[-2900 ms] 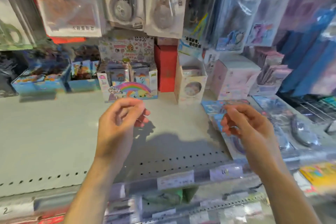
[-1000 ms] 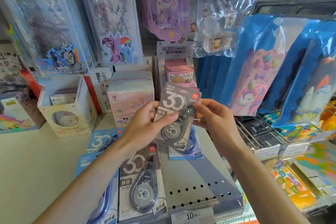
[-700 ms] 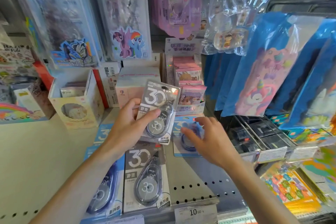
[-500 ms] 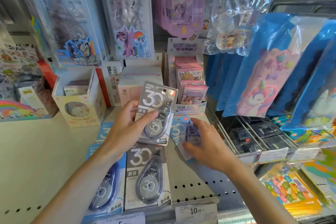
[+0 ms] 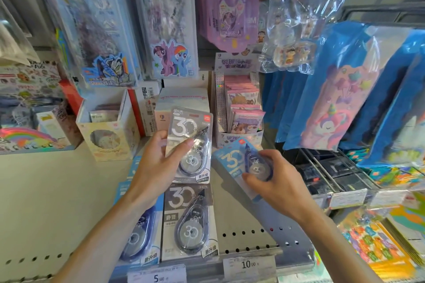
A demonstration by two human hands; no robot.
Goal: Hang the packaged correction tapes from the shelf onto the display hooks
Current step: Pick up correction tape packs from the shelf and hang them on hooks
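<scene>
At frame centre, a grey carded correction tape (image 5: 189,145) is gripped by the left hand (image 5: 156,163); a blue carded correction tape (image 5: 239,163) is pinched by the right hand (image 5: 276,181)

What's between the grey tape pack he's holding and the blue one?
Nothing stands between them. In the head view, only bare shelf shows between the grey pack in the left hand and the blue pack under the right hand.
</scene>
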